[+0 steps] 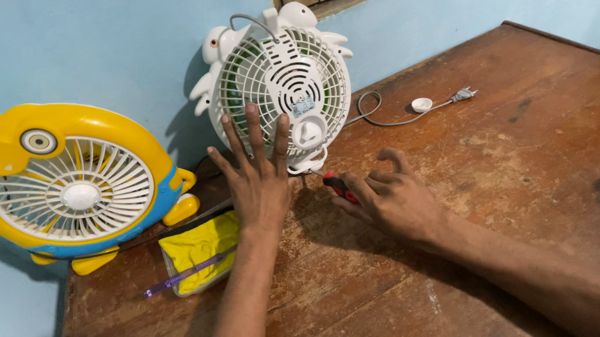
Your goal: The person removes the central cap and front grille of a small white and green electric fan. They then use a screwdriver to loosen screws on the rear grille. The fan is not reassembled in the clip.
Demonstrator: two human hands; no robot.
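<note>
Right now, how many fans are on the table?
2. The yellow fan stands at the table's left edge by the blue wall. The white fan stands further right, with the left hand spread against its grille. None looks hidden.

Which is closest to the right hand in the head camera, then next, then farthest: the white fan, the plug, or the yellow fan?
From the right hand:
1. White fan, just above and left, by the wall.
2. Plug, up to the right on the table.
3. Yellow fan, far left.
</note>
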